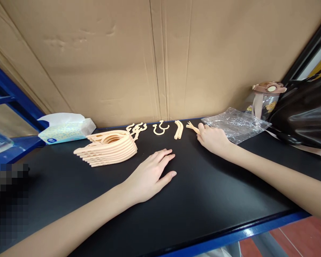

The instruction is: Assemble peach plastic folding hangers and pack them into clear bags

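Observation:
My left hand (149,175) lies on the black tabletop (192,221), palm down, with the thumb apart from the fingers and nothing held. To its upper left sits a stack of cream plastic hangers (109,150); several hooks (139,128) stick out beyond its right end. Two loose hanger hooks (160,128) lie near the back edge. Just right of them rest short curved cream plastic pieces (178,129), side by side. My right hand (214,139) is closed around thin cream plastic strips (193,127) whose forked ends poke out to the left; its fingers hide the rest.
A tissue box (66,129) stands at the back left. Crumpled clear plastic wrap (238,125) lies behind my right hand. Farther right are a drinking bottle (267,100) and a black bag (307,110). A cardboard wall (117,64) closes off the back; blue metal edging (251,230) runs along the front.

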A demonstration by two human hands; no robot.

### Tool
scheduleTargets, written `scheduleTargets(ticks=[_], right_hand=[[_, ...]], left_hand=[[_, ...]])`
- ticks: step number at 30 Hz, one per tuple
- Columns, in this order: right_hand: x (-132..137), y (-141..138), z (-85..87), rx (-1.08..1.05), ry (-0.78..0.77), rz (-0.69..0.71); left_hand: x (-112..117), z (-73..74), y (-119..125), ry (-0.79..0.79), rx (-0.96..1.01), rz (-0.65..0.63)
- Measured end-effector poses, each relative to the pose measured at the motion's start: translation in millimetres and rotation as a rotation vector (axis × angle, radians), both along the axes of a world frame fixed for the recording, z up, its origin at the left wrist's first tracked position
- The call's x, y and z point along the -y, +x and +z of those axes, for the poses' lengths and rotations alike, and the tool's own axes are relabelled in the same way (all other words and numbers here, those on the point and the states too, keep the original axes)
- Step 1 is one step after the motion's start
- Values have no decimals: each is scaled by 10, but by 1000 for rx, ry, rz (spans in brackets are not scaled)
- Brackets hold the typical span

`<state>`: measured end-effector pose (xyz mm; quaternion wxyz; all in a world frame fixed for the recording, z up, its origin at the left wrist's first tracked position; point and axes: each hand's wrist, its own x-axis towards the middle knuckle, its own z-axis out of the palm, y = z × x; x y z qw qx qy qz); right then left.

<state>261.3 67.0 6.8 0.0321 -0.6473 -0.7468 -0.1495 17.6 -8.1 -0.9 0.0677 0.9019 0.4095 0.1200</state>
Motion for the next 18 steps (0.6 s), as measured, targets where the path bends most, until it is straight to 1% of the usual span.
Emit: scheduleTargets(ticks=[5, 9, 12, 14, 15, 17, 18], right_hand=[[-35, 15, 5, -80, -43, -41], [-40, 20, 28, -129, -23, -18], [-29, 14, 57, -171, 20, 17], [1, -2, 68, -249, 72, 124], [26, -15, 69, -289, 100, 216], [91, -51, 62, -314, 143, 460], [129, -75, 55, -287, 153, 588]], left_hand=[[-4, -4, -3, 2, 6, -5], [-5, -14, -12, -25, -29, 5], [11, -9, -14, 0, 4, 1], [30, 13, -8, 94, 75, -15], [40, 28, -5, 164, 120, -16], [55, 59, 1, 319, 216, 7], [57, 71, 1, 379, 256, 28]])
